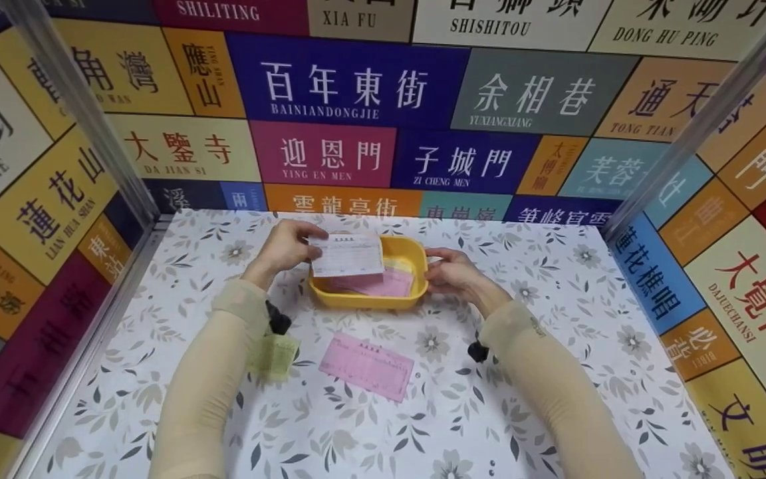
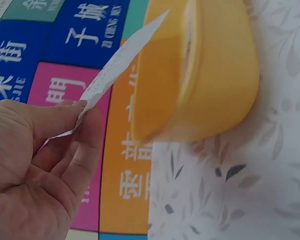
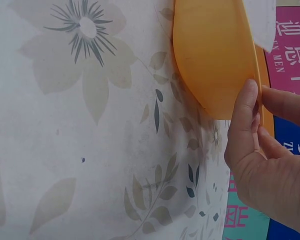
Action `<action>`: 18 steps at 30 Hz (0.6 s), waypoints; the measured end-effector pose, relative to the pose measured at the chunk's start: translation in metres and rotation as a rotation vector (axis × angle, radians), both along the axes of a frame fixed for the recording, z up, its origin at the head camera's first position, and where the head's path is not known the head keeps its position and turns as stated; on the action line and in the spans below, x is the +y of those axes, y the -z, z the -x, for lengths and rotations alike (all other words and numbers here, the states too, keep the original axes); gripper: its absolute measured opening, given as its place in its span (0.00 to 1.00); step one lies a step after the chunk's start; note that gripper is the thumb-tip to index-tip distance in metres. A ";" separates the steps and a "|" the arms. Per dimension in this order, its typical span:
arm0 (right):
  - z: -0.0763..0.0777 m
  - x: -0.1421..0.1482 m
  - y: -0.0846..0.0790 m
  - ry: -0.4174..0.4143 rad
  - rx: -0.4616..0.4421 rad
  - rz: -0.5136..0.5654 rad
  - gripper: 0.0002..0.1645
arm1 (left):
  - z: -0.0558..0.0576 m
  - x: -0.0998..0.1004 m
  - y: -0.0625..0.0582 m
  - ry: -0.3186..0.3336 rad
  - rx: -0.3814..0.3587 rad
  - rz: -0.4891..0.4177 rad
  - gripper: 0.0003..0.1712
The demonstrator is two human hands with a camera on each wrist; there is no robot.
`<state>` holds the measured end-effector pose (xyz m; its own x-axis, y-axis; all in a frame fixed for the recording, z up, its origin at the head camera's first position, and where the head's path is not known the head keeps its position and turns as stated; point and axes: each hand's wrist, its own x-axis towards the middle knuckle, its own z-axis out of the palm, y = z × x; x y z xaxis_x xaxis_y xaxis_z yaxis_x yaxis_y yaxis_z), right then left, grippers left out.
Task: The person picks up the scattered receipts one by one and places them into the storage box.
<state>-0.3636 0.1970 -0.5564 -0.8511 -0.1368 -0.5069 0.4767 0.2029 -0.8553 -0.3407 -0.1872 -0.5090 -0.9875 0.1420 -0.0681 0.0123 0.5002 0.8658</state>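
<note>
My left hand (image 1: 288,249) pinches a white printed paper slip (image 1: 350,256) by its left edge, over the left part of a yellow plastic basin (image 1: 370,299). In the left wrist view the slip (image 2: 122,55) is seen nearly edge-on between thumb and fingers (image 2: 87,135). My right hand (image 1: 453,271) grips the basin's right rim, and the right wrist view shows the thumb and fingers on either side of that rim (image 3: 257,65). Inside the basin lies pink paper (image 1: 393,283), partly hidden by the white slip.
A pink printed slip (image 1: 368,366) lies on the floral tabletop (image 1: 356,439) in front of the basin. Left of it is a yellow-green slip (image 1: 280,357), partly covered by the left forearm. Walls with printed signs (image 1: 350,83) enclose the table at the back and sides.
</note>
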 end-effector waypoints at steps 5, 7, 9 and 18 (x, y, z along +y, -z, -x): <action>0.000 0.001 0.001 -0.015 0.006 0.006 0.43 | 0.004 0.028 0.008 0.013 -0.058 0.016 0.23; -0.001 0.001 0.002 -0.024 0.010 0.015 0.43 | 0.005 0.037 0.011 0.026 -0.093 0.027 0.24; -0.001 0.002 0.001 -0.036 0.018 0.018 0.43 | 0.006 0.045 0.015 0.037 -0.123 0.034 0.24; -0.002 0.002 -0.002 -0.034 0.008 -0.002 0.44 | 0.011 0.070 0.029 0.053 -0.079 0.205 0.28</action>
<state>-0.3621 0.1988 -0.5542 -0.8502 -0.1646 -0.5000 0.4623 0.2209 -0.8588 -0.3514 -0.1174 -0.5381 -0.9695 0.1688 -0.1777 -0.0207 0.6661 0.7456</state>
